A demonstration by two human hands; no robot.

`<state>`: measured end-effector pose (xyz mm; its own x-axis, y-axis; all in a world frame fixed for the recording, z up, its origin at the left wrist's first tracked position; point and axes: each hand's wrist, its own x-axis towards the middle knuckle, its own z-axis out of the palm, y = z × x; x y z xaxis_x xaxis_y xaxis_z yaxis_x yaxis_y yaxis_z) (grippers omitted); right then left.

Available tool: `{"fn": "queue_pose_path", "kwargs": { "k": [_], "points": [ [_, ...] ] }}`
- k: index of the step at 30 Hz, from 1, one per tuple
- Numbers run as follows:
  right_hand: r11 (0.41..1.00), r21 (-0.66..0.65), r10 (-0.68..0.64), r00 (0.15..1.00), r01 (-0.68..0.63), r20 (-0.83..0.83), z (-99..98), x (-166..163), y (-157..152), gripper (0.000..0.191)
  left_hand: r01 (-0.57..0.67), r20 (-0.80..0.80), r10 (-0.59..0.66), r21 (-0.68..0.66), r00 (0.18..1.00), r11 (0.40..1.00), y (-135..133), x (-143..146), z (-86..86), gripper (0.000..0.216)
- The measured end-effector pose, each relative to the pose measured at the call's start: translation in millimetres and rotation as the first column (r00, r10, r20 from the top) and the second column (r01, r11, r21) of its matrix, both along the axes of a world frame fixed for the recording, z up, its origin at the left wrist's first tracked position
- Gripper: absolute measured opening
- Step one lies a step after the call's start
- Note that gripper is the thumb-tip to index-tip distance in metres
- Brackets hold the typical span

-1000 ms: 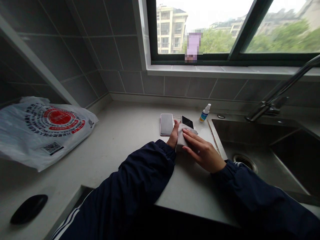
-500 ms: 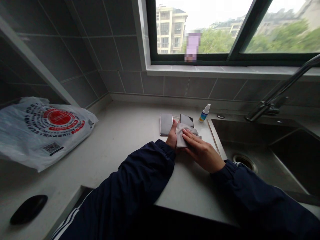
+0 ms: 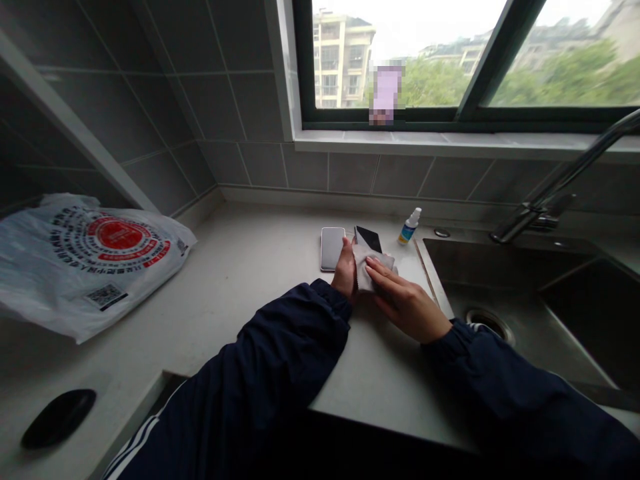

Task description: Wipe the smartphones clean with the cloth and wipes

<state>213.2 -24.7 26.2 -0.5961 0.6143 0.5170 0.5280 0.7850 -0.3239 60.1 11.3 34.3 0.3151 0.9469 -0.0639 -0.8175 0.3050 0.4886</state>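
While cloth [image 3: 365, 269] overlaps one phone [image 3: 368, 239], a bottle [image 3: 408, 229] stands near.

A pale stone-look countertop [image 3: 260, 260] carries a printed white plastic bag [image 3: 143, 273] at left, a black oval object [image 3: 59, 419] near left, and, far right of centre, a flat smartphone [image 3: 332, 248] and an upright, blue-labelled spray bottle [image 3: 407, 231].

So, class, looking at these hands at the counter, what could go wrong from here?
The black phone in the left hand could slip as the right hand presses the cloth on it.
The bottle standing beside the sink might tip if knocked.
The left hand could nudge the grey phone beside it.
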Motion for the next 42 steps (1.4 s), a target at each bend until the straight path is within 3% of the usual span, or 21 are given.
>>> {"fn": "queue_pose_path", "kwargs": {
  "k": [5,9,13,15,18,21,24,25,27,30,34,38,42],
  "points": [
    [0.998,0.030,-0.060,0.998,0.061,-0.025,-2.5,-0.9,-0.6,0.073,0.071,0.000,-0.071,-0.005,0.998,0.997,-3.5,0.1,-1.7,0.073],
    [0.991,0.079,-0.099,0.989,0.108,-0.110,0.5,-0.9,-1.0,0.065,0.063,-0.056,-0.061,0.030,0.997,0.998,-1.2,-7.7,-6.0,0.069],
    [0.965,0.073,-0.225,0.942,0.250,-0.249,5.9,0.6,-2.2,0.051,0.068,-0.084,-0.063,0.053,0.995,0.996,0.5,-12.6,-6.2,0.064],
    [0.940,0.017,-0.314,0.885,0.340,-0.343,7.5,2.0,-1.7,0.041,0.036,-0.112,-0.029,0.056,0.993,0.998,1.3,-12.4,-6.2,0.058],
    [0.890,-0.205,-0.454,0.744,0.408,-0.491,8.5,4.9,3.7,0.031,-0.064,-0.210,0.076,0.064,0.975,0.996,2.8,-11.0,-7.8,0.055],
    [0.837,-0.429,-0.547,0.545,0.339,-0.635,7.2,8.3,16.2,0.028,-0.141,-0.293,0.168,0.111,0.941,0.984,4.5,-10.2,-10.5,0.057],
    [0.827,-0.562,-0.548,0.272,0.029,-0.791,3.5,11.2,30.5,0.029,-0.141,-0.331,0.185,0.151,0.925,0.978,6.3,-9.6,-12.3,0.062],
    [0.800,-0.597,-0.573,0.210,-0.069,-0.792,2.0,12.0,34.0,0.030,-0.134,-0.334,0.178,0.150,0.926,0.980,6.8,-9.4,-12.6,0.064],
    [0.732,-0.643,-0.620,0.169,-0.225,-0.766,-0.3,13.3,37.7,0.033,-0.108,-0.341,0.154,0.150,0.927,0.983,7.3,-9.0,-12.9,0.066],
    [0.627,-0.689,-0.642,0.261,-0.364,-0.721,-1.7,13.8,35.6,0.037,-0.038,-0.356,0.105,0.189,0.929,0.981,6.1,-8.4,-12.7,0.062],
    [0.531,-0.734,-0.549,0.489,-0.423,-0.678,-2.3,9.9,27.0,0.035,-0.014,-0.280,0.078,0.226,0.957,0.974,2.4,-6.9,-10.6,0.063],
    [0.566,-0.737,-0.390,0.668,-0.368,-0.633,-2.3,4.5,21.1,0.034,-0.083,-0.179,0.121,0.204,0.976,0.975,0.8,-4.8,-7.5,0.071],
    [0.608,-0.729,-0.370,0.699,-0.316,-0.612,-1.8,2.8,19.7,0.034,-0.118,-0.179,0.152,0.187,0.972,0.975,4.8,-3.0,-9.2,0.056]
  ]
}}
